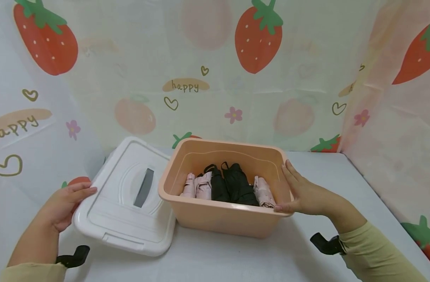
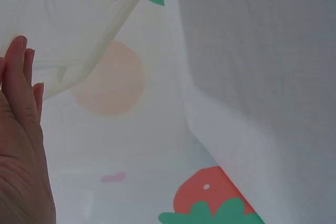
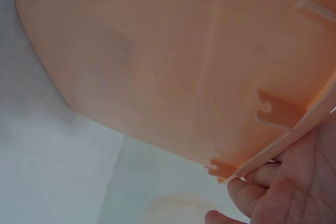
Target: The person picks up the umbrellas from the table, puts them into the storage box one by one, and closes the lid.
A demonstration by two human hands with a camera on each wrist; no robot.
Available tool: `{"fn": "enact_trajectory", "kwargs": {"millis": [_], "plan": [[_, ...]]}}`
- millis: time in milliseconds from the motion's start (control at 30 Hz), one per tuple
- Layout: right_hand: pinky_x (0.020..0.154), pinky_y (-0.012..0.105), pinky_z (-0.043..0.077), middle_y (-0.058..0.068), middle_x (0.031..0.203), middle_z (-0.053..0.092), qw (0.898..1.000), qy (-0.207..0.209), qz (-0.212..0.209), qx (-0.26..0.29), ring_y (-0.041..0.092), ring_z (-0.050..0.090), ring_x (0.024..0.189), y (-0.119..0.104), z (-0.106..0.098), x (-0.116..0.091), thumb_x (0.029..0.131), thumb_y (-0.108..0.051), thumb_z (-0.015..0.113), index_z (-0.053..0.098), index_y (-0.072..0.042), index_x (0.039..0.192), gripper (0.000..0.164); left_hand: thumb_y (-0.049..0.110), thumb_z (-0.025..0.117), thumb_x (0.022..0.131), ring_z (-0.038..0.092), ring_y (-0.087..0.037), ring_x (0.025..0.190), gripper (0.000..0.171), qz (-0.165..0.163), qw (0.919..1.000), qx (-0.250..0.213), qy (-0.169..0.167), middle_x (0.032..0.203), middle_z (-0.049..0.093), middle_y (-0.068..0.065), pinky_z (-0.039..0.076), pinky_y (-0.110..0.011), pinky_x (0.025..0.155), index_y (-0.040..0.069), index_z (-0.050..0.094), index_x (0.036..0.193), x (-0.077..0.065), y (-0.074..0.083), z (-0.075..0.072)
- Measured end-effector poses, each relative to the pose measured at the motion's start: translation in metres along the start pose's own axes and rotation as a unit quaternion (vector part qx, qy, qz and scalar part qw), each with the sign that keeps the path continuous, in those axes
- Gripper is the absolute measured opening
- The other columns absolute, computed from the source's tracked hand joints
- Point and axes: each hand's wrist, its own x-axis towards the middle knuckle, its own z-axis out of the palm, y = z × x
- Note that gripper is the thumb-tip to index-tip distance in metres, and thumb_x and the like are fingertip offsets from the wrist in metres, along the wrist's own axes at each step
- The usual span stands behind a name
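My left hand (image 1: 64,205) holds the white lid (image 1: 105,219) by its left edge, with fingers (image 2: 18,77) against the underside in the left wrist view. The lid has a grey handle (image 1: 144,188) and tilts beside a peach storage bin (image 1: 222,219), its right side overlapping the bin's left end. On the bin's right rim, my right hand (image 1: 306,194) grips with the thumb near the front corner and fingers farther back. Inside the bin, folded black umbrellas (image 1: 236,184) lie between pink folded bundles (image 1: 264,192), which also look like umbrellas.
A white cloth covers the table (image 1: 207,258). Behind it hangs a strawberry-print curtain (image 1: 215,51), which also closes off the left and right sides. Under the bin's rim, small peach clips (image 3: 278,111) stick out in the right wrist view.
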Motion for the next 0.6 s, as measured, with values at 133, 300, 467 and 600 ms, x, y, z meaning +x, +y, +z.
{"fn": "enact_trajectory", "kwargs": {"millis": [133,300,467,600], "plan": [[0.103,0.057,0.022,0.018,0.151,-0.010,1.000,0.000,0.002,0.003,0.042,0.008,0.136,-0.001,0.000,-0.001,0.072,-0.064,0.063,-0.002,0.001,0.145,0.117,0.013,0.053,0.093,0.065,-0.015,0.069,0.014,0.008,0.9997,-0.023,0.004,0.082,0.065,0.003,0.054,-0.032,0.059,0.020,0.064,0.094,-0.003,0.009,0.003],[0.103,0.057,0.022,0.018,0.151,-0.010,1.000,0.000,0.002,0.002,0.042,0.009,0.136,-0.001,0.000,-0.001,0.072,-0.064,0.062,-0.002,0.000,0.145,0.117,0.010,0.051,0.094,0.067,-0.019,0.068,0.020,0.024,0.9991,-0.034,0.004,0.081,0.068,-0.002,0.055,-0.034,0.057,0.020,0.068,0.094,-0.010,0.022,0.001],[0.103,0.057,0.022,0.018,0.151,-0.010,1.000,0.002,0.000,0.003,0.042,0.009,0.135,-0.001,0.001,-0.001,0.072,-0.063,0.063,-0.002,0.001,0.145,0.117,0.007,0.048,0.094,0.066,-0.019,0.065,0.023,0.065,0.9966,-0.050,0.008,0.079,0.068,-0.003,0.054,-0.034,0.054,0.017,0.069,0.094,-0.016,0.035,-0.006],[0.103,0.057,0.022,0.019,0.151,-0.010,1.000,0.003,-0.001,0.004,0.042,0.009,0.135,-0.001,0.000,-0.001,0.072,-0.063,0.063,-0.002,0.001,0.145,0.117,0.005,0.049,0.093,0.067,-0.018,0.065,0.021,0.104,0.9927,-0.055,0.023,0.079,0.068,-0.003,0.054,-0.033,0.054,0.015,0.069,0.095,-0.020,0.046,-0.009]]}}
